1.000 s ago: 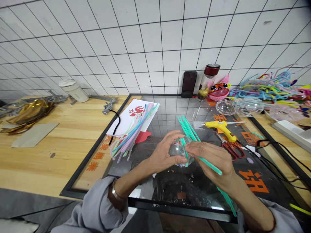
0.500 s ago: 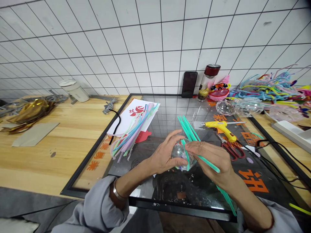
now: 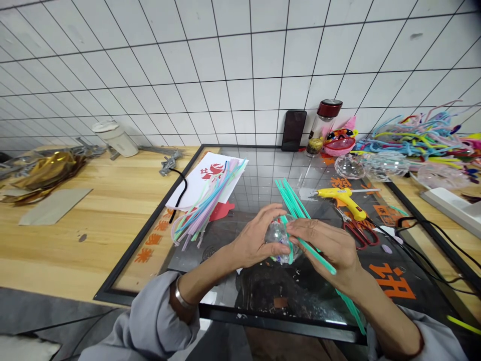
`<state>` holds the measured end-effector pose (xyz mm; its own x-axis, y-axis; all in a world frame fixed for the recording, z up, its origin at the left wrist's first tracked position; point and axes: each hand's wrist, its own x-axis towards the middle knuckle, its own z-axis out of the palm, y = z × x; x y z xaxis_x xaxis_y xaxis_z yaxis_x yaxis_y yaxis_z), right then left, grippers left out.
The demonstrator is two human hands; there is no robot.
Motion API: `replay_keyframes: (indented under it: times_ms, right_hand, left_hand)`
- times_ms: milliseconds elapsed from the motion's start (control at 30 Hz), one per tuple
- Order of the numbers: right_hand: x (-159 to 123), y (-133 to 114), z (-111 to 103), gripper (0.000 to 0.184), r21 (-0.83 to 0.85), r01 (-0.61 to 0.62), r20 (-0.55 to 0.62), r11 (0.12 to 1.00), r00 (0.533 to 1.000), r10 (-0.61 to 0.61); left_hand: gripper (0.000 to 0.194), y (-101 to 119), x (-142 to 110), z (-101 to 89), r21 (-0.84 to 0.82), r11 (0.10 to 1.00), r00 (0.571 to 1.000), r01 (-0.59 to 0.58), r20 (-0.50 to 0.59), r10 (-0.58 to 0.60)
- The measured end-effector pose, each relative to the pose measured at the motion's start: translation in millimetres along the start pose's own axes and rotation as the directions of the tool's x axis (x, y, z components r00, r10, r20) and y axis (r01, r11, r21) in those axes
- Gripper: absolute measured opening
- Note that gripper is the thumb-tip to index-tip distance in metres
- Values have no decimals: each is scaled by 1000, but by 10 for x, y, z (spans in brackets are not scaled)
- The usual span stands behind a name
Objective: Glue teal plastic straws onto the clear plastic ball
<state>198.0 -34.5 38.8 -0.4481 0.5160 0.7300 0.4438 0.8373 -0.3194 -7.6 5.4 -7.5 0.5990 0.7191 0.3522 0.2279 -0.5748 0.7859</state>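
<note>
My left hand (image 3: 252, 239) curls its fingers and thumb around a clear plastic ball (image 3: 276, 233) with small coloured bits showing at it. A green pipe cleaner (image 3: 318, 257) runs across the ball's right side, bent over the surface. Pinched between thumb and fingers, it is in my right hand (image 3: 332, 244), and its free end sticks out toward the lower right. Beneath that hand, a bundle of more green pipe cleaners (image 3: 291, 196) lies on the glass; the middle of the bundle is hidden. The ball's far right side is partly covered by my fingers.
A yellow glue gun (image 3: 343, 198) and red-handled scissors (image 3: 361, 233) lie to the right, with a black cord. Pastel pipe cleaners (image 3: 208, 203) rest on white paper to the left. A phone (image 3: 293, 130) and a glass bottle (image 3: 322, 128) stand by the wall.
The ball has turned slightly in my left hand, and the green strip on it sits a little lower. The pipe cleaner's free end has shifted slightly down and left.
</note>
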Motion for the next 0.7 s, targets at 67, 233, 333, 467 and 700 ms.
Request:
replay_keyframes:
  times_ms: [67,233,333,467,700]
  right_hand:
    - [-13,8,3,26,6,0,5,1000,1000,0]
    - [-78,55,44,32,18,-13,-9,1000,1000,13]
    - [-80,57,66,32,6,-5,-25,1000,1000,5]
    - [-69,50,82,30,-29,11,-46,1000,999,-12]
    - [-124,78,100,36,18,5,-38,1000,999,-4]
  left_hand:
    - [80,-2,0,1,-2,1000,1000,-1,-1,1]
    - [79,-4,1,-7,-7,1000,1000,-17,10,17]
    - [80,-8,3,-8,-15,1000,1000,-13,15,13]
    - [99,-2,8,12,9,1000,1000,16,18,-16]
    - [106,82,21,24,60,997,999,46,-14,-45]
